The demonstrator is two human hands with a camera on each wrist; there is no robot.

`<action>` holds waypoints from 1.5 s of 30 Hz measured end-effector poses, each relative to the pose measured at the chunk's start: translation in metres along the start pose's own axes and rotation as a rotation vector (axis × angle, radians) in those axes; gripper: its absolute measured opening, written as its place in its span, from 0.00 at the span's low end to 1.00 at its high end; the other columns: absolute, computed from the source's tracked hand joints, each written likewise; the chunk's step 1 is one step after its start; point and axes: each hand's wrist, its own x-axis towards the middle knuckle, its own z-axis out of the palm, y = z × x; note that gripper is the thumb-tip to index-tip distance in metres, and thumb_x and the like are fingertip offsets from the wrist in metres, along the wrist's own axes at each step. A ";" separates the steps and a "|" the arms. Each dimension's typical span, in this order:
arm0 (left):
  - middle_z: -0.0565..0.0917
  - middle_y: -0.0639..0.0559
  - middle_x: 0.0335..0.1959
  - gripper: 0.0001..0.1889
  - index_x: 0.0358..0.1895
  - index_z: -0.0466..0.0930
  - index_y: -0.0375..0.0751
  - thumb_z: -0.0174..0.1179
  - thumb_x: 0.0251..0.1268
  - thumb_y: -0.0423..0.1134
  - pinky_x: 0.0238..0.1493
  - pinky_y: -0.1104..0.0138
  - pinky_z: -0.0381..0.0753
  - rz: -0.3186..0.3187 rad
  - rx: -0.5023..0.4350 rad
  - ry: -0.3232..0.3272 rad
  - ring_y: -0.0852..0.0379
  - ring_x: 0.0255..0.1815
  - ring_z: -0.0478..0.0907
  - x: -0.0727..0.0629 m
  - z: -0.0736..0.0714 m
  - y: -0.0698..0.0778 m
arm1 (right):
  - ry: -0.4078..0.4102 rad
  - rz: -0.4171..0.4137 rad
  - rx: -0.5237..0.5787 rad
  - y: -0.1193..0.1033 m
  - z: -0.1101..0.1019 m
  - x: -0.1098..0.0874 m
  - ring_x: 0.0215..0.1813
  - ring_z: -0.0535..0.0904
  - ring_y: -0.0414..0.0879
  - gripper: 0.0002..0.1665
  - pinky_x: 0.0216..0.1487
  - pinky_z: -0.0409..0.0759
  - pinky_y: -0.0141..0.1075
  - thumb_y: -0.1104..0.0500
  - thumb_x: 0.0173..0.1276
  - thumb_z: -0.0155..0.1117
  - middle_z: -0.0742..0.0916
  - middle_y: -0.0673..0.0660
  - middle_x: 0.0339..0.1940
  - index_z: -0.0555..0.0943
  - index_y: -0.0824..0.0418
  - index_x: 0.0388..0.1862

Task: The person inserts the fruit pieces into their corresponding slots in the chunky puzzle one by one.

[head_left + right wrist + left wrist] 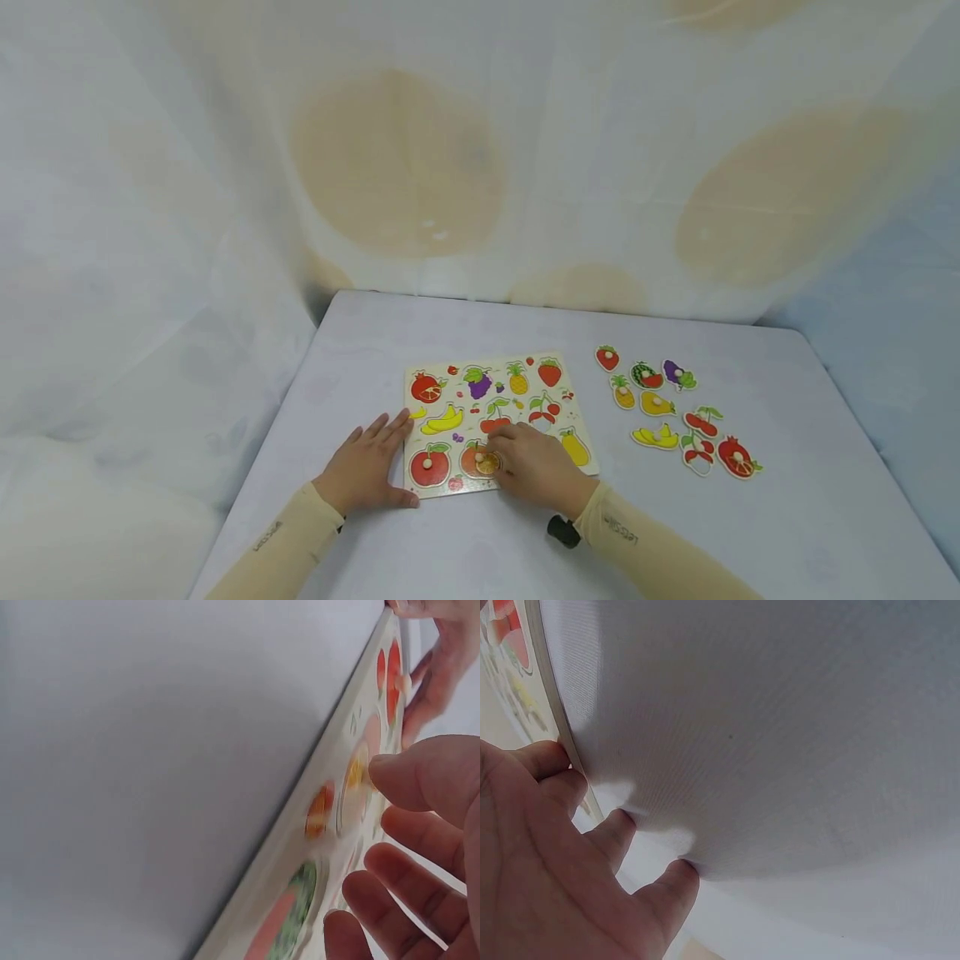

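Observation:
A wooden fruit puzzle board [457,392] lies on the table. My left hand [367,467] rests along its left edge with fingers extended, fingertips right at the edge and on the cloth in the left wrist view. An apple piece [431,467] with a small knob sits in the lower left corner of the board. Beside it lies an orange piece [474,460] in its place, its knob showing. My right hand [536,468] is over that piece, and in the right wrist view the thumb [409,776] is at the knob, apart from the loosely bent fingers.
Loose knobbed fruit pieces lie right of the board, among them a strawberry [607,358], a watermelon [647,375], grapes [678,375], bananas [656,437] and a pomegranate [738,458]. A black wrist device [564,531] is at my right wrist. Cloth walls [585,167] stand behind the table.

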 end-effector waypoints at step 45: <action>0.57 0.52 0.79 0.63 0.78 0.58 0.44 0.75 0.37 0.69 0.71 0.39 0.56 0.004 0.000 -0.014 0.42 0.78 0.52 -0.002 -0.004 0.003 | 0.111 0.441 -0.033 0.182 -0.042 -0.125 0.60 0.77 0.62 0.22 0.57 0.77 0.60 0.56 0.58 0.77 0.83 0.62 0.57 0.85 0.59 0.51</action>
